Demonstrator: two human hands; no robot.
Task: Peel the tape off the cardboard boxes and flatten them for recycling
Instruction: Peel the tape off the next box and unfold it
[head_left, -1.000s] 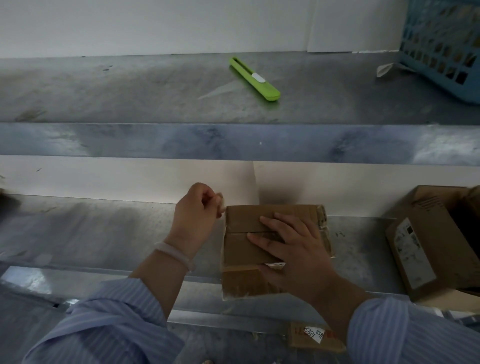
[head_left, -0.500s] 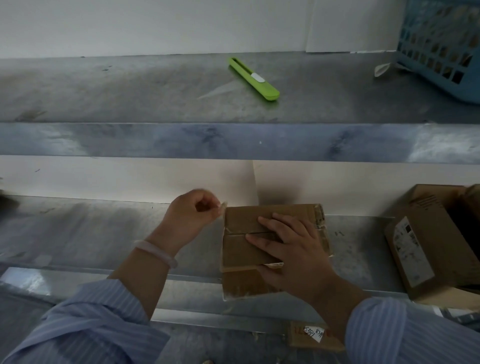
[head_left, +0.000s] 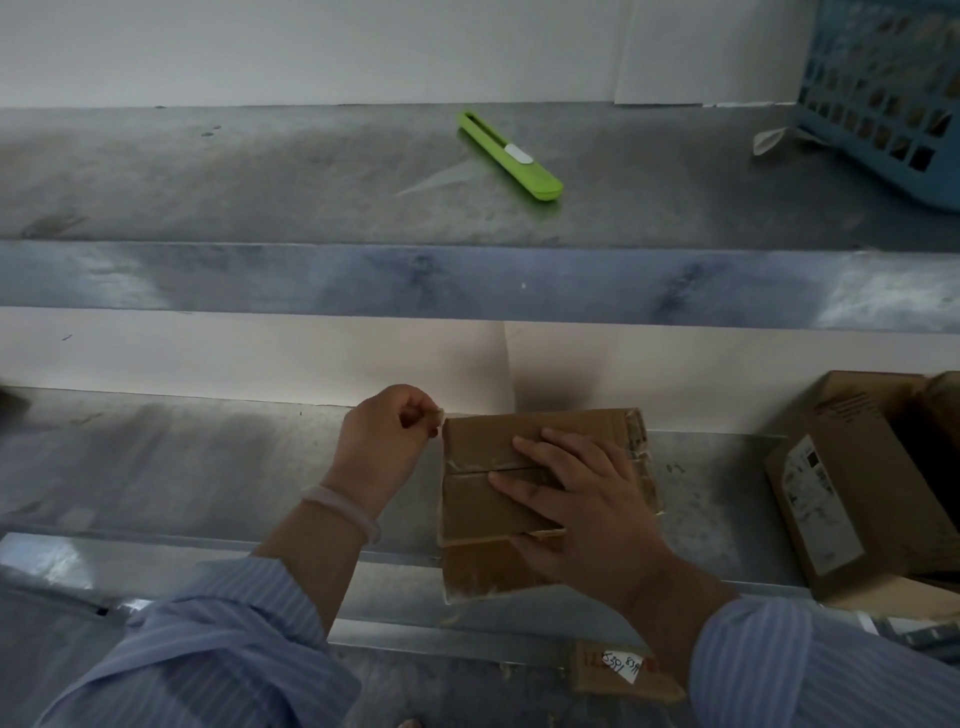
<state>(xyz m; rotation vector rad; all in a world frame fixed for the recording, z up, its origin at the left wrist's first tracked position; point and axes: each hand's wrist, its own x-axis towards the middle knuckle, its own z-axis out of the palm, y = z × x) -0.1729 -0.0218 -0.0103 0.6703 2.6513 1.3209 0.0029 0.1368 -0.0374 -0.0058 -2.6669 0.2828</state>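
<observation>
A small brown cardboard box (head_left: 483, 452) sits on the lower metal shelf (head_left: 182, 467), its near end hanging over the shelf's front edge. Its top flaps are closed along a centre seam. My right hand (head_left: 582, 499) lies flat on the box top, fingers spread. My left hand (head_left: 384, 441) is at the box's far left corner, its fingers pinched on a small end of clear tape (head_left: 440, 415).
A green box cutter (head_left: 511, 157) lies on the upper shelf (head_left: 260, 182). A blue plastic basket (head_left: 893, 88) stands at the upper right. A larger labelled cardboard box (head_left: 852, 488) sits at the right of the lower shelf. Another labelled box (head_left: 623, 670) lies below.
My left hand has shifted slightly left and up at the box corner, still pinching the tape end. The right hand and box have stayed in place.
</observation>
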